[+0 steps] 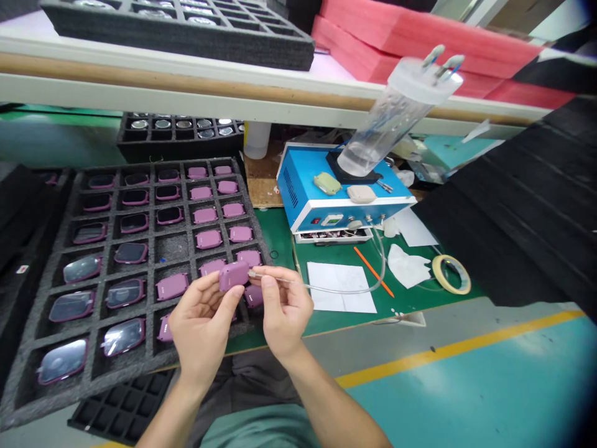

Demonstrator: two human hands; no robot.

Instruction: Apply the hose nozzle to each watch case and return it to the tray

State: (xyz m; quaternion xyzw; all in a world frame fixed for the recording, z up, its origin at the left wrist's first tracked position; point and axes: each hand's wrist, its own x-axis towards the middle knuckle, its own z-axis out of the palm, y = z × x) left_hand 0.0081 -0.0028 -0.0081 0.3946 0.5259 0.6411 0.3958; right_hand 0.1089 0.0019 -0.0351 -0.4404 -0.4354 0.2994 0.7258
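Between the thumb and fingers of my left hand [200,320] is a purple smartwatch case [234,275], held over the right part of a grey foam tray [100,246]. My right hand [286,308] pinches the metal-tipped end of a clear thin tube [340,290]. That tip [253,274] meets the right edge of the case; whether it goes in cannot be told. The tube curves back to the front of a blue bench machine [303,180]. Many compartments of the tray hold purple watch cases, some with dark screens up, others with plain backs up.
A clear cylinder [382,124] leans above the machine, beside a green case [327,183] and a beige case [361,194]. White paper [341,286], an orange stick [373,271] and a tape roll [451,274] lie on the green bench. Overhead, a shelf [186,84] carries foam trays.
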